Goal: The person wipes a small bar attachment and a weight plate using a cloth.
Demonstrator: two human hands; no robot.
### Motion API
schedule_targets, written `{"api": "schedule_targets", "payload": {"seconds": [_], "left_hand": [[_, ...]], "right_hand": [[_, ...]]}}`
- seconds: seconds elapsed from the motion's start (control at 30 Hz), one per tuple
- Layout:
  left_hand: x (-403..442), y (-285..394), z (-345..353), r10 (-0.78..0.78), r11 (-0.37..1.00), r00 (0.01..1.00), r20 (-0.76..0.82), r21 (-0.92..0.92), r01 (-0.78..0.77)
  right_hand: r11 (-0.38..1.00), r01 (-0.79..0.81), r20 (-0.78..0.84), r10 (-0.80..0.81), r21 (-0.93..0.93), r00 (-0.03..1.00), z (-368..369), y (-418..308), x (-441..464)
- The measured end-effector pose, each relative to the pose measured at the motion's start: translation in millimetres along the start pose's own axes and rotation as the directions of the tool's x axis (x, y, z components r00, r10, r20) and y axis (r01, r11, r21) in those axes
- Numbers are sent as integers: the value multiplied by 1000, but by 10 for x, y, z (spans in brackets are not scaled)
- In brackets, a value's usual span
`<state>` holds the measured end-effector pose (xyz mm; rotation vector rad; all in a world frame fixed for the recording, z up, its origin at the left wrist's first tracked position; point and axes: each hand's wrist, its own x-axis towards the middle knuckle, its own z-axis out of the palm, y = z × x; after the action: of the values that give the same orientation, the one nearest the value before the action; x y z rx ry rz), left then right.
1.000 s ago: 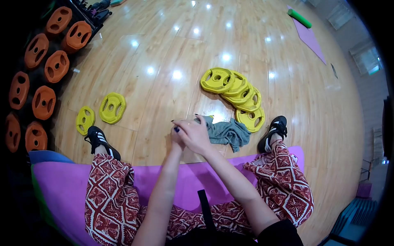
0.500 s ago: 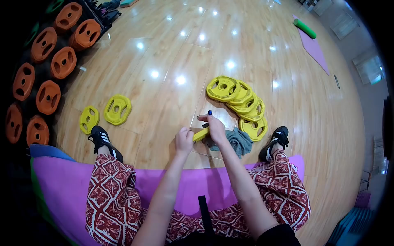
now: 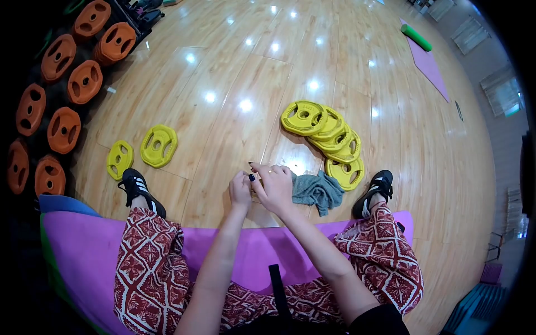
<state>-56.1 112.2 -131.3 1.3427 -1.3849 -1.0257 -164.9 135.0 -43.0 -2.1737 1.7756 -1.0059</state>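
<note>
My left hand is closed, its fingers curled, just left of my right hand. The fingers of my right hand are bent over toward the left one, thumb and fingertips near it. Whatever lies between or under the two hands is hidden. A grey-green cloth lies crumpled on the floor right beside my right hand. Behind it several yellow weight plates overlap in a curved row. Two more yellow plates lie apart at the left, a larger one and a smaller-looking one.
My legs are spread, with a black shoe at left and another at right. Under me is a purple mat. Orange plates hang on a rack at left. A green roller lies far right on a pink mat.
Half a second ago a yellow plate showed edge-on between my hands; now no yellow shows there. My right hand has moved left and down, and its fingers have turned toward my left hand.
</note>
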Motion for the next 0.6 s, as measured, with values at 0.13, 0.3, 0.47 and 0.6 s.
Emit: {"api": "schedule_targets", "payload": {"seconds": [0.13, 0.3, 0.47, 0.6], "left_hand": [[-2, 78, -2, 10, 998, 1000, -4, 69, -9], [8, 143, 90, -18, 996, 989, 145, -89, 31], [40, 251, 116, -115, 979, 978, 174, -147, 141], [68, 102, 156, -95, 983, 980, 175, -137, 119]], "right_hand": [[998, -34, -39, 36, 54, 999, 29, 47, -5], [917, -227, -82, 267, 329, 960, 96, 374, -10], [650, -296, -14, 426, 700, 905, 118, 509, -32], [587, -364, 41, 489, 723, 871, 132, 633, -51]]}}
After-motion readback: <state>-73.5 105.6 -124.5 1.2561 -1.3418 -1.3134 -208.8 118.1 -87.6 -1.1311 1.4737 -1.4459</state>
